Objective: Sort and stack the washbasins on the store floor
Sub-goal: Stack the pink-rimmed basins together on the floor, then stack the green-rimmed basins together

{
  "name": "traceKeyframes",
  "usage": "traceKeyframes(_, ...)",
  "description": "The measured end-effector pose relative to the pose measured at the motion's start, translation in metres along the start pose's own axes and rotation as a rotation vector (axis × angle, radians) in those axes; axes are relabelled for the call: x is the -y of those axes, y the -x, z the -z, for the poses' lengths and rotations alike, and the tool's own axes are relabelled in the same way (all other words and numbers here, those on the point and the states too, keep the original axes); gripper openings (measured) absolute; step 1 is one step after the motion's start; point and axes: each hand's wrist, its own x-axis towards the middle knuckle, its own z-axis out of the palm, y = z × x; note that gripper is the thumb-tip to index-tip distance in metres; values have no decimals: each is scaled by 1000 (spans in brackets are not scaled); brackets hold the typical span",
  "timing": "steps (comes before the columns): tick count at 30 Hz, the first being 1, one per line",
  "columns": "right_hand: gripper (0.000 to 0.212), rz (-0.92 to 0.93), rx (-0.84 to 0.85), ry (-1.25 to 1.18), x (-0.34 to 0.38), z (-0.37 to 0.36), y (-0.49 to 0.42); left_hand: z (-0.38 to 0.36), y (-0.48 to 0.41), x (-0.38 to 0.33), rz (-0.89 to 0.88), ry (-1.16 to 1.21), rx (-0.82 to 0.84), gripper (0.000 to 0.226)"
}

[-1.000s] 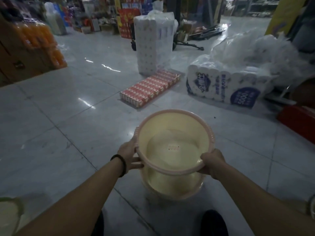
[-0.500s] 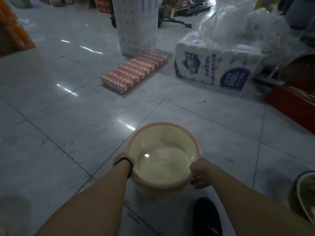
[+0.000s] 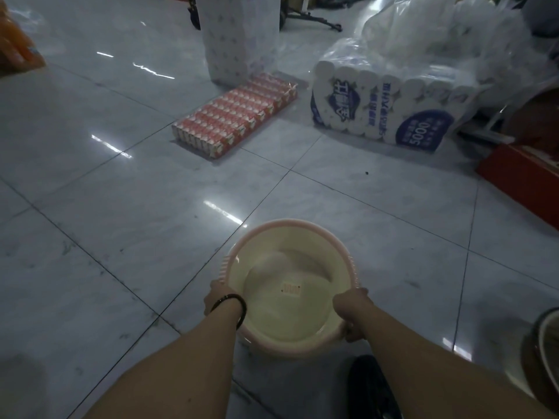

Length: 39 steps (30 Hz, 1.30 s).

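A cream washbasin with a pink rim (image 3: 290, 285) sits low over the tiled floor, nested in another basin whose edge shows just beneath it. My left hand (image 3: 218, 299), a black band on its wrist, grips the rim on the left side. My right hand (image 3: 351, 309) grips the rim on the right, fingers curled under the edge. A small label lies on the basin's bottom. At the right frame edge part of a dark-rimmed basin (image 3: 544, 355) rests on the floor.
A red and white carton pack (image 3: 236, 116) lies on the floor ahead, a tall white wrapped pack (image 3: 242, 40) behind it. A big toilet-roll pack (image 3: 384, 107) stands to the right, then a red box (image 3: 523, 179). My dark shoe (image 3: 369, 388) is below the basin.
The basin has gone down from chest height onto the lower basin near the floor. My view has tilted down and turned right, bringing the dark-rimmed basin into sight.
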Motion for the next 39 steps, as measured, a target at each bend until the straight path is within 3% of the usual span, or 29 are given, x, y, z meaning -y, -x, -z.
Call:
traceKeyframes(6,105,56,41,70,19,-13,10,17,-27,9,123,58,83,51)
traceKeyframes(9,98,69,193,-14,29,-21,11,30,-69,27,164,54,126,51)
traceKeyframes(11,89,92,207,33,39,-31,16,65,-54,27,132,5,139,50)
traceKeyframes(13,68,228,68,233,51,-41,27,117,-12,18,76,-33,129,47)
traceKeyframes(15,67,321,-119,419,59,-54,43,164,12,14,-11,-122,182,45)
traceKeyframes(17,61,446,-169,534,66,-71,70,212,27,13,-74,-132,280,47)
traceKeyframes(21,33,865,46,706,76,-120,154,310,58,60,-238,77,352,47)
traceKeyframes(23,29,976,225,635,74,-148,209,352,76,110,-364,62,235,36)
traceKeyframes(25,26,981,446,568,66,-180,265,385,92,179,-380,106,106,25)
traceKeyframes(28,30,902,699,596,49,-230,339,407,104,296,-235,194,34,18)
traceKeyframes(30,37,877,748,720,32,-267,373,406,107,368,-106,218,-6,17)
traceKeyframes(34,36,887,691,992,-19,-334,407,372,107,489,249,307,5,15)
traceKeyframes(39,39,804,611,1121,-88,-388,397,298,109,579,584,546,121,57)
